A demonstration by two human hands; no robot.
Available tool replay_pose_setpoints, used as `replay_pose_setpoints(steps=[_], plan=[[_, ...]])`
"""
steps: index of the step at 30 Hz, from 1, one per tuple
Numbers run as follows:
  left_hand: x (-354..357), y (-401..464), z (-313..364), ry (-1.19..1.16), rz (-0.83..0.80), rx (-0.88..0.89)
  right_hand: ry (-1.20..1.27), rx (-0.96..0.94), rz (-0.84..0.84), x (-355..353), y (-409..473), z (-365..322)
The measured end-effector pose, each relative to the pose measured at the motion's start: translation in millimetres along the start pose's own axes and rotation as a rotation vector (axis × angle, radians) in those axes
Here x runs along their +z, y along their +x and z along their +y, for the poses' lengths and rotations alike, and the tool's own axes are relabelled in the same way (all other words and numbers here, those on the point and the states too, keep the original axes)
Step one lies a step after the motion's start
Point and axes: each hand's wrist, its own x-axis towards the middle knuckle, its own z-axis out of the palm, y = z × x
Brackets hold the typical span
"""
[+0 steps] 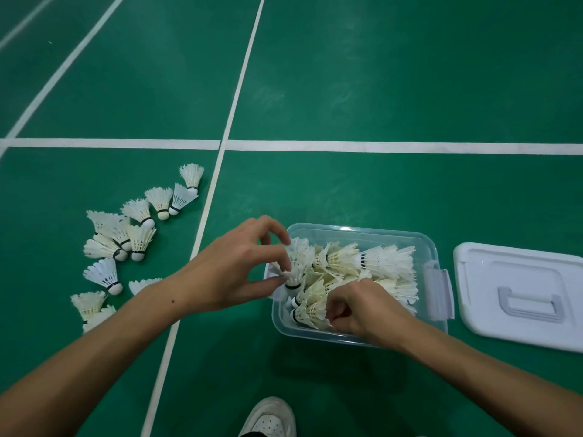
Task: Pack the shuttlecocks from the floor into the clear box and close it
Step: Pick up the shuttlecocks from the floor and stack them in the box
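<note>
The clear box (356, 231) stands open on the green floor, holding several white feather shuttlecocks (378, 263). My left hand (233, 266) hovers at the box's left rim, fingers pinched on one shuttlecock (296, 263) held cork-down. My right hand (362, 310) reaches into the box's near side, with its fingers closed on a shuttlecock (310, 312) lying among the others. Several more loose shuttlecocks (126, 234) lie scattered on the floor to the left of the box. The white lid (520, 291), with its grey handle, lies flat on the floor to the right.
White court lines (220, 143) cross the green floor beyond and to the left of the box. A white shoe (271, 417) shows at the bottom edge. Grey latches (438, 288) hang at the box's right end.
</note>
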Motion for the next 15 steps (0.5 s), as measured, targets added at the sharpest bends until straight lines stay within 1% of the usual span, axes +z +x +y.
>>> replay_pose_setpoints(steps=[5, 7, 9, 11, 13, 15], plan=[[11.1, 6.7, 17.6, -0.22, -0.037, -0.072, 0.187, 0.005, -0.078, -5.8, -6.7, 8.3], [14.7, 10.8, 23.2, -0.261, -0.041, -0.073, 0.267, 0.004, -0.076, -9.9, -12.5, 10.6], [18.1, 16.7, 28.0, -0.265, -0.042, -0.061, 0.312, 0.022, -0.035, -18.1, -21.9, 13.9], [19.7, 23.1, 31.1, -0.261, -0.036, -0.05, 0.366, 0.037, 0.05, -28.4, -34.1, 15.2], [20.1, 30.5, 34.2, -0.25, -0.031, -0.046, 0.42, 0.007, 0.205, -39.4, -46.6, 12.7], [21.2, 39.0, 39.1, -0.211, -0.036, -0.041, 0.373, -0.082, 0.38, -49.9, -55.4, 8.2]])
